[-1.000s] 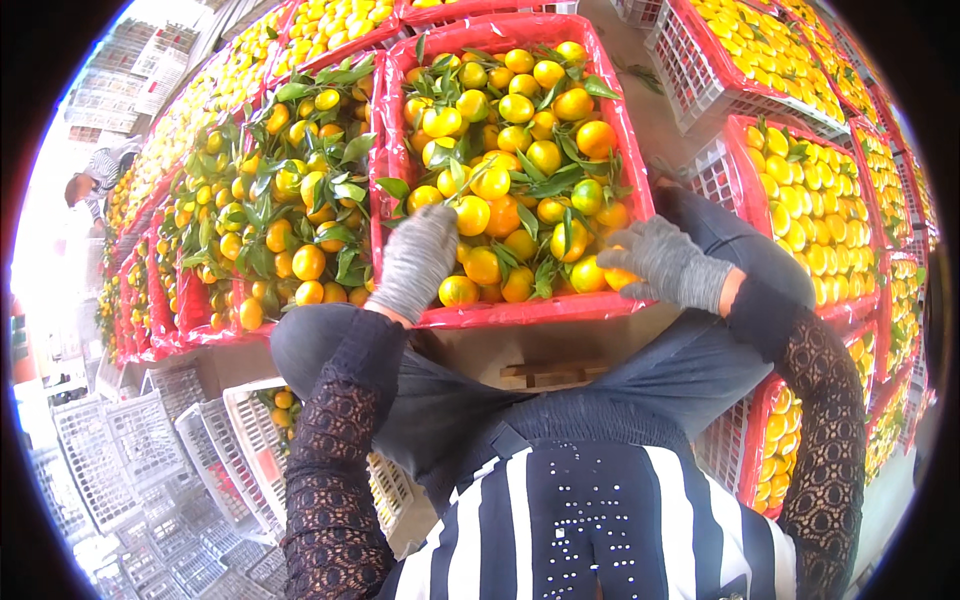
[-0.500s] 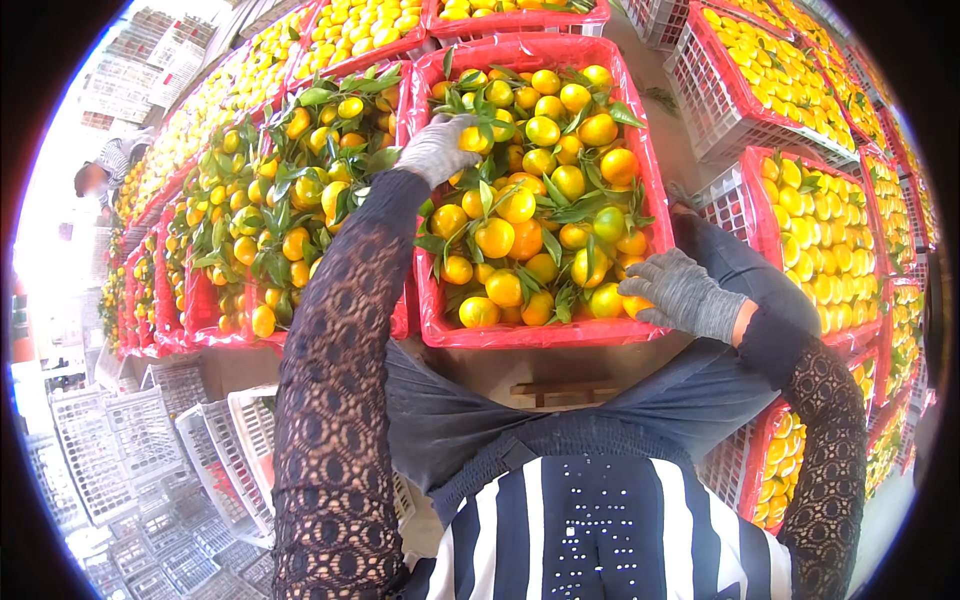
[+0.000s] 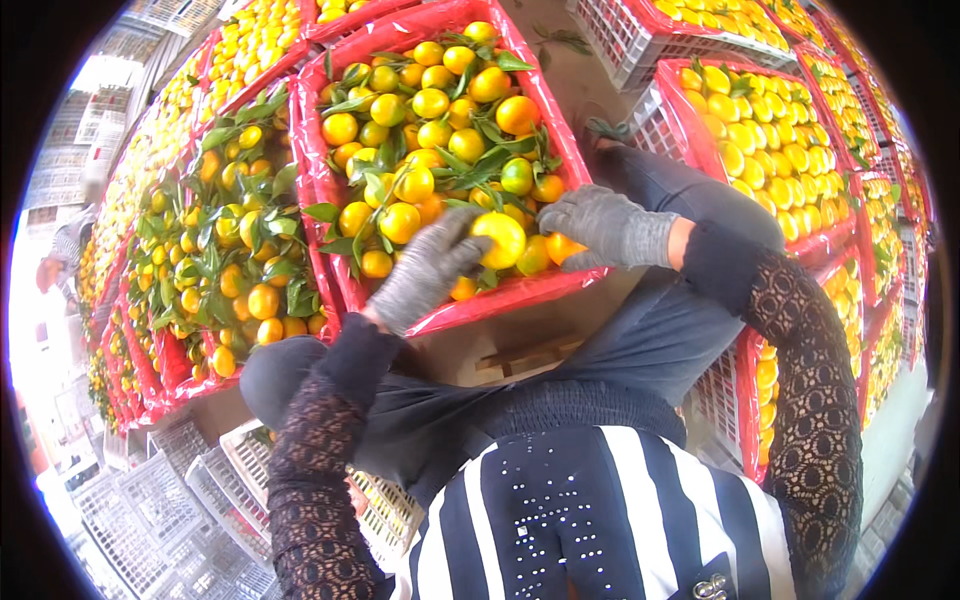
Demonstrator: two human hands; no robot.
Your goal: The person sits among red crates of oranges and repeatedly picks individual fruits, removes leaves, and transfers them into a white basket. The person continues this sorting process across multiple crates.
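Observation:
A bright yellow-orange mandarin (image 3: 499, 241) is in the fingers of my gloved left hand (image 3: 425, 270), over the near edge of a red-lined crate (image 3: 572, 152). At the crate's near right corner, my gloved right hand (image 3: 618, 230) curls its fingers around another mandarin (image 3: 564, 249); its underside is hidden. Loose mandarins (image 3: 432, 134) with green leaves fill the crate. A greenish mandarin (image 3: 517, 176) lies among them, just beyond my hands. Both hands wear grey knit gloves.
Left of this crate, another holds leafy mandarins (image 3: 232, 225). On the right stand crates of mandarins in neat rows (image 3: 775, 150). Empty grey crates (image 3: 150, 500) are stacked at lower left. My knees flank the crate's near side. Another person (image 3: 68, 245) is at far left.
My left hand has come from the crate's far left side toward me and my right hand, with a mandarin in it. The view has shifted; my right hand stays at the near right corner.

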